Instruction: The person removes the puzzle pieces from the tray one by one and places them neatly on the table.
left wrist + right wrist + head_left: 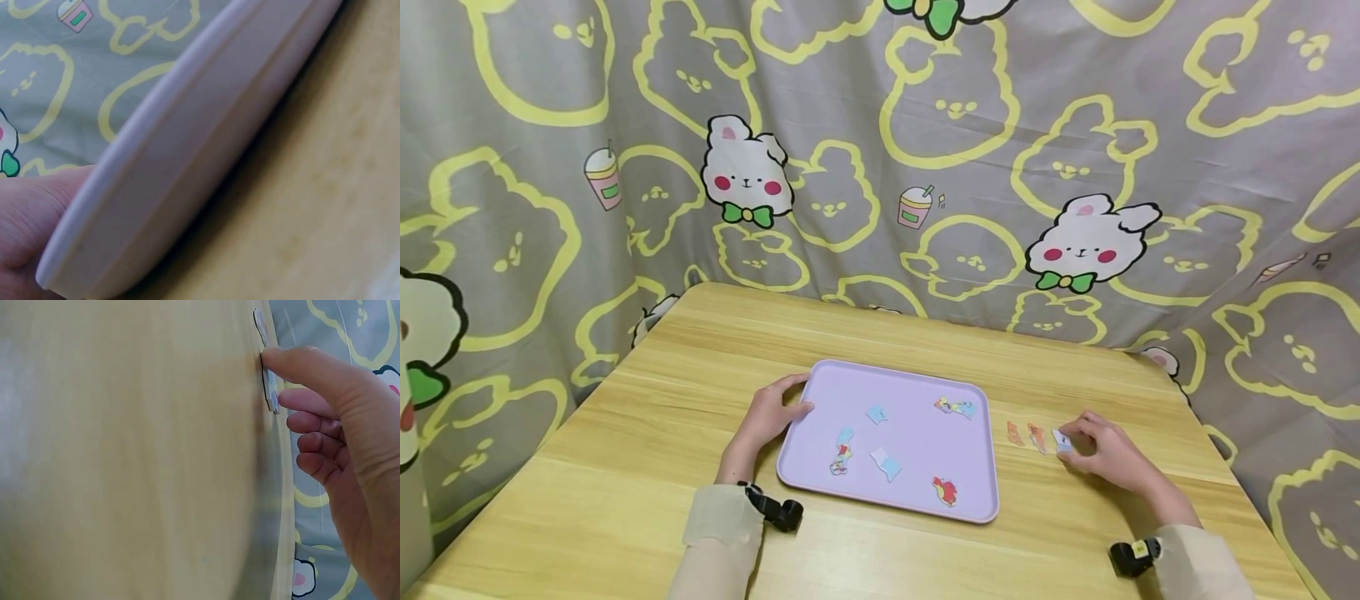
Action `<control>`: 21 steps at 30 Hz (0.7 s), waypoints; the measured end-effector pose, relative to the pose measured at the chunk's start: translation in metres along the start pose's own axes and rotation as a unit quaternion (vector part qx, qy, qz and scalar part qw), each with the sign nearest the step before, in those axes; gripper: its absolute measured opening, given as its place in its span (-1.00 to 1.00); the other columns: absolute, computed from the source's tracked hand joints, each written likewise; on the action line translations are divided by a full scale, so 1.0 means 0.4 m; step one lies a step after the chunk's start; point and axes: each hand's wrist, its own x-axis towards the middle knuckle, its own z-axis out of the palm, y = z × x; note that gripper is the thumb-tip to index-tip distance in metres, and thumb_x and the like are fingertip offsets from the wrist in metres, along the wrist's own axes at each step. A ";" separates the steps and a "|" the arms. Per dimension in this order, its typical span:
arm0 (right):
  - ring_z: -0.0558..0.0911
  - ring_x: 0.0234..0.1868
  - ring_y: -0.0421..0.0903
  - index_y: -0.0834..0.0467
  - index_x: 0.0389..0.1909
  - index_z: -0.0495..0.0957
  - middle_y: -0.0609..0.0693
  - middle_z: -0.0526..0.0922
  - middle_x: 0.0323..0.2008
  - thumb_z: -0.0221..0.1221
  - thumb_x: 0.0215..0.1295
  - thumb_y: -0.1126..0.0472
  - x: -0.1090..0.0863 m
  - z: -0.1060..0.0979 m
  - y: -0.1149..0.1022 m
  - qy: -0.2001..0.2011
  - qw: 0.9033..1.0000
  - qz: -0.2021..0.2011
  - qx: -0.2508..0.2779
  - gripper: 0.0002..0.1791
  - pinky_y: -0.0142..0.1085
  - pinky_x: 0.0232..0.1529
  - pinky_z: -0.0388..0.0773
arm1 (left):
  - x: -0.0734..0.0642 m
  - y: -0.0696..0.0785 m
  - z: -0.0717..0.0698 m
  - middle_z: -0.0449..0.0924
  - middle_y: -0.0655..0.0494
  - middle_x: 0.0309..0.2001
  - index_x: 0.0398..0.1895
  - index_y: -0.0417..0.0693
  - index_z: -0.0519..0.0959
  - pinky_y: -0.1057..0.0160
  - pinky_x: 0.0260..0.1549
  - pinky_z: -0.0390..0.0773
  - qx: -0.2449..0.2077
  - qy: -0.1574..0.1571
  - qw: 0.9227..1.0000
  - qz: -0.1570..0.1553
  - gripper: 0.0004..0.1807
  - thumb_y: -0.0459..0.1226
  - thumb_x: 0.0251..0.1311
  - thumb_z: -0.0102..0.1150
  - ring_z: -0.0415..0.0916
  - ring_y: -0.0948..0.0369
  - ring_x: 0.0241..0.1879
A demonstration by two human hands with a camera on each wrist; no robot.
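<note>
A lilac tray (917, 450) lies on the wooden table, and my left hand (769, 414) grips its left edge with the thumb over the rim. The left wrist view shows the outer side of the tray (181, 144) beside part of that hand (25, 231). To the right of the tray, my right hand (1105, 450) pinches a white-and-blue puzzle piece (1062, 442) at table level. In the right wrist view, the thumb lies against this thin piece (270, 387). Two orange puzzle pieces (1037, 437) lie between the right hand and the tray.
Several puzzle pieces lie spread on the tray: a blue one (877, 414), a white-and-blue one (886, 464), a red one (944, 492), a multicoloured strip (842, 452) and a colourful cluster (956, 407). A patterned curtain (850, 167) hangs behind and beside the table (647, 467).
</note>
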 end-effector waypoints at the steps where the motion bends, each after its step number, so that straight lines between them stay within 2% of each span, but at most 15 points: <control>1: 0.38 -0.35 -0.36 0.13 -0.19 0.66 -0.19 0.51 -0.31 0.45 0.03 0.15 0.000 -0.001 -0.002 0.000 1.000 0.002 0.000 -0.69 -0.44 -0.36 0.42 | 0.000 0.000 0.000 0.30 -0.19 0.43 0.39 -0.08 0.36 -0.17 0.47 0.17 0.000 0.000 1.000 0.000 -0.37 -0.25 0.25 0.26 0.13 -0.18 0.47; 5: 0.38 -0.34 -0.37 0.11 -0.17 0.66 -0.19 0.52 -0.30 0.44 0.05 0.13 0.003 0.001 -0.009 0.004 1.000 0.004 -0.001 -0.69 -0.43 -0.37 0.42 | -0.001 0.000 -0.002 0.30 -0.18 0.43 0.39 -0.07 0.36 -0.17 0.47 0.17 0.000 0.000 1.000 -0.001 -0.37 -0.25 0.25 0.26 0.13 -0.17 0.47; 11: 0.30 -0.43 -0.37 0.17 -0.18 0.66 -0.17 0.44 -0.40 0.44 0.04 0.19 0.020 0.017 -0.021 0.018 1.000 -0.013 0.016 -0.69 -0.51 -0.47 0.25 | -0.001 0.001 -0.003 0.30 -0.19 0.42 0.39 -0.08 0.37 -0.17 0.46 0.18 0.000 0.001 1.000 0.000 -0.38 -0.25 0.25 0.26 0.14 -0.18 0.47; 17: 0.33 -0.46 -0.40 0.19 -0.18 0.66 -0.15 0.45 -0.44 0.44 0.03 0.23 0.049 0.037 -0.040 0.031 0.999 -0.034 0.023 -0.70 -0.52 -0.51 0.31 | -0.003 0.002 -0.002 0.30 -0.19 0.42 0.38 -0.09 0.37 -0.17 0.46 0.19 -0.003 0.001 1.000 0.002 -0.38 -0.25 0.25 0.26 0.14 -0.18 0.46; 21: 0.32 -0.46 -0.36 0.19 -0.18 0.66 -0.14 0.44 -0.44 0.43 0.04 0.24 0.069 0.050 -0.059 0.031 0.998 -0.040 0.028 -0.70 -0.52 -0.51 0.28 | -0.003 0.002 -0.002 0.30 -0.19 0.42 0.38 -0.08 0.37 -0.18 0.46 0.19 -0.004 0.001 1.000 0.003 -0.38 -0.25 0.25 0.26 0.14 -0.18 0.46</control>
